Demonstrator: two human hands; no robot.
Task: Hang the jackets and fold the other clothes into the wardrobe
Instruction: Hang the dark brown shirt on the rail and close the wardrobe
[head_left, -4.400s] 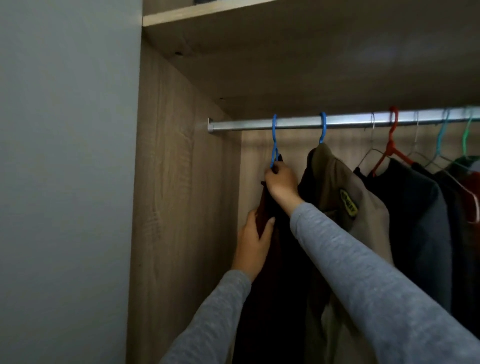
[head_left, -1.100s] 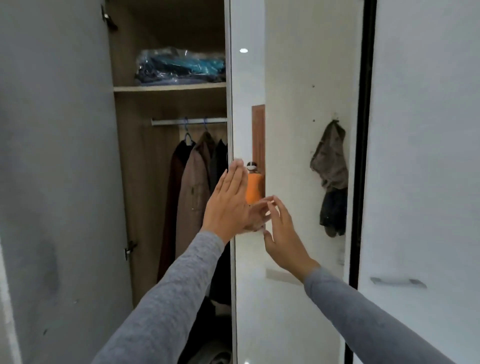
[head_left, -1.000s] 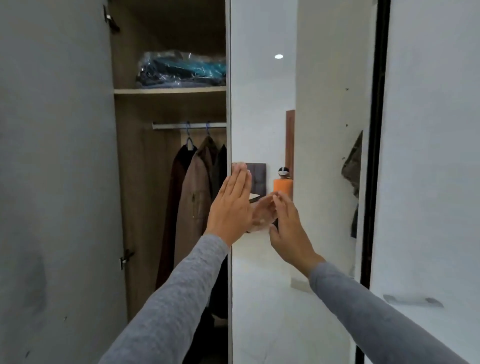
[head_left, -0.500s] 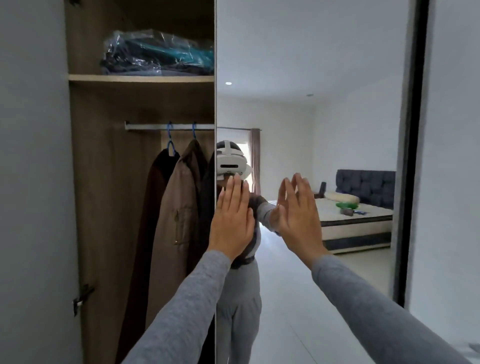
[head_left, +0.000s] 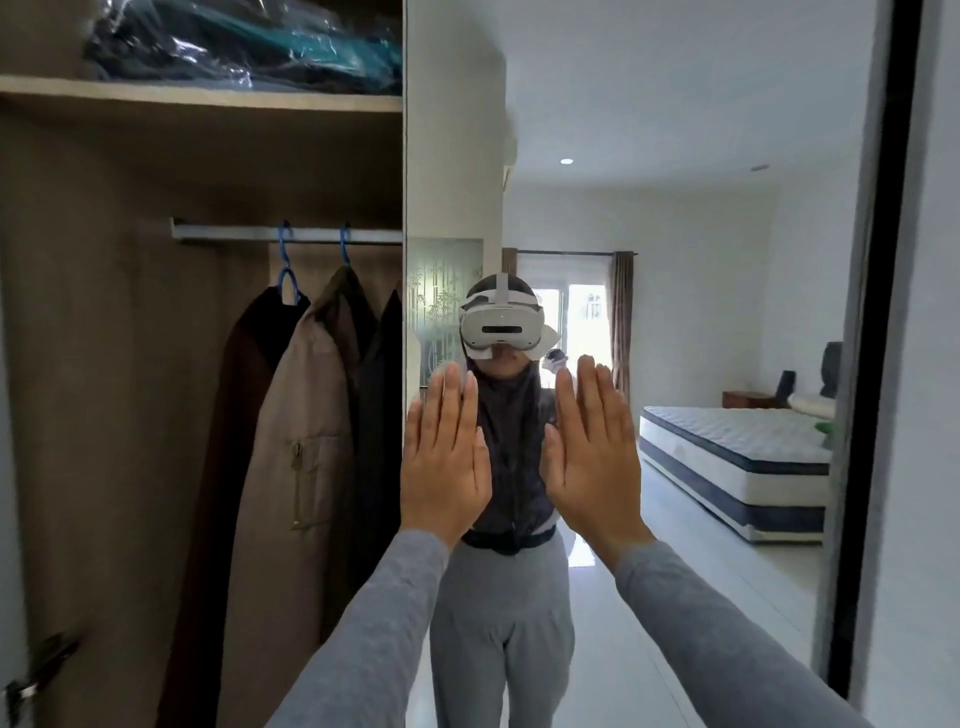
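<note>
My left hand (head_left: 445, 462) and my right hand (head_left: 592, 457) are raised side by side, fingers straight, flat against the mirrored wardrobe door (head_left: 701, 156); neither holds anything. To the left the wardrobe stands open. A dark brown jacket (head_left: 234, 415) and a tan jacket (head_left: 296, 467) hang on blue hangers (head_left: 287, 270) from the metal rail (head_left: 234, 232). A darker garment (head_left: 382, 374) hangs behind the tan one, partly hidden by the door's edge.
A shelf (head_left: 197, 96) above the rail carries a plastic-wrapped bundle (head_left: 244, 41). The mirror reflects a person in a headset and a bed (head_left: 737, 457) in the room behind. A black frame strip (head_left: 878, 312) borders the mirror on the right.
Earlier my hands were on the jacket at the rail. Since then they have left the clothes and lie flat on the mirrored door, which has swung so its reflection shifted toward the bedroom.
</note>
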